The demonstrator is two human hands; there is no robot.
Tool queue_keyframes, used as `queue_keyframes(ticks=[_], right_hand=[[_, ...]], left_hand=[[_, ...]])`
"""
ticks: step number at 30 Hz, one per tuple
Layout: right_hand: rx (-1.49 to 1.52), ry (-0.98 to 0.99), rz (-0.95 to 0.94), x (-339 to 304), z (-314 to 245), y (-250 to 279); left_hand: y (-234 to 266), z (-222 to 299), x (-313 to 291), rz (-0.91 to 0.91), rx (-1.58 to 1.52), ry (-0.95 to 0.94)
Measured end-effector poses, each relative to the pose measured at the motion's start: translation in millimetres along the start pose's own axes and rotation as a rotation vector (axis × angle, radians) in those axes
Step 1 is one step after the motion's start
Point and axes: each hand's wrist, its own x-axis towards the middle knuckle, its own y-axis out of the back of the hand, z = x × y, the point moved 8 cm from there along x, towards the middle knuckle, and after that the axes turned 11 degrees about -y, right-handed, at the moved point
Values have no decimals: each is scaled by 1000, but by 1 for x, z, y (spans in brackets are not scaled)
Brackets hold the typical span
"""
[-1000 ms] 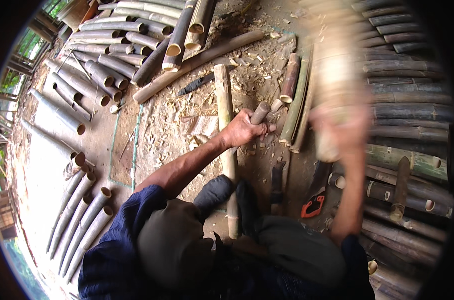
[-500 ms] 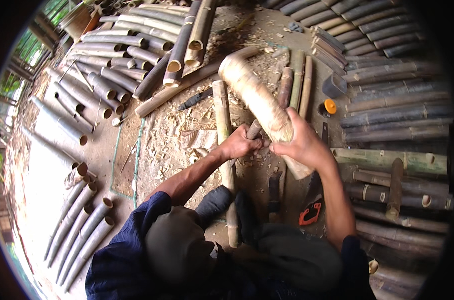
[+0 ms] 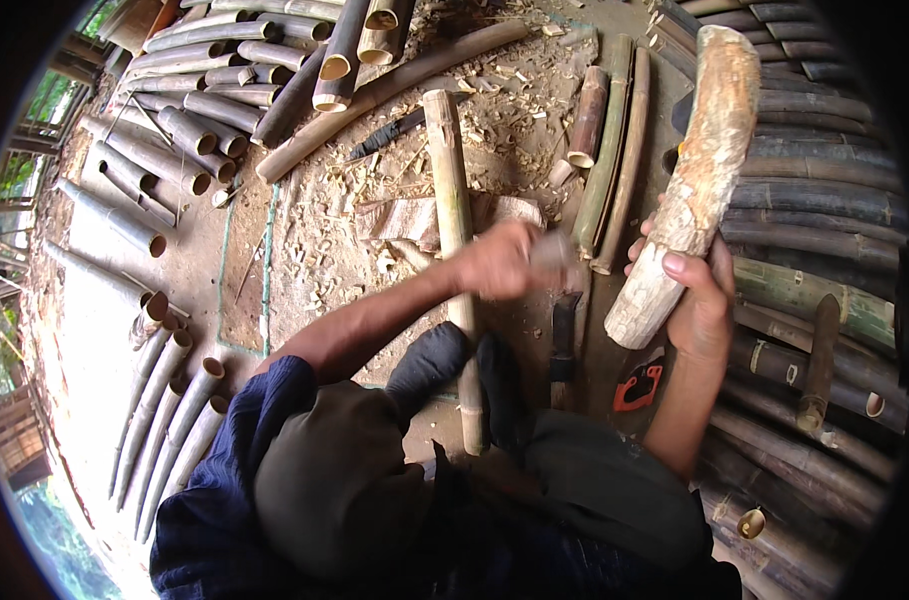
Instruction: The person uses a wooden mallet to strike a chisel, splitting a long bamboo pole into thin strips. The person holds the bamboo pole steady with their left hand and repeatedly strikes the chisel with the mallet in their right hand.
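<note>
Swung outward since half a second earlier, a wooden club (image 3: 709,150) tilts right of the bamboo pole (image 3: 447,150), grasped by the right hand (image 3: 702,295); beside the pole, the left hand (image 3: 496,260) clenches a blurred handle (image 3: 551,254); misaim could bruise it.

The pole (image 3: 448,180) is pale straw-yellow; right of it, the wooden club (image 3: 696,185) is cream mottled with rust-brown and grey, the blurred tool handle (image 3: 550,252) grey-brown, the short bamboo section (image 3: 587,118) reddish brown, and the saw handle (image 3: 631,399) orange-red. Left of the pole, the cord (image 3: 267,270) is blue-green, the wood shavings (image 3: 319,262) pale yellow, and the sleeve (image 3: 236,425) dark navy blue.
</note>
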Motion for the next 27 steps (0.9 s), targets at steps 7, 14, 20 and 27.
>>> queue_keyframes(ticks=[7,14,20,27], right_hand=[[-55,-176,95,-17,33,-11],[-112,-160,17,-28,25,-28],[-95,-178,-2,-27,28,-32],[-89,-184,-6,-28,29,-32]], left_hand=[[-5,-11,-13,27,-191,-4],[0,-21,-12,255,-437,257],[4,-34,-19,256,-441,283],[4,-27,-17,253,-406,262]])
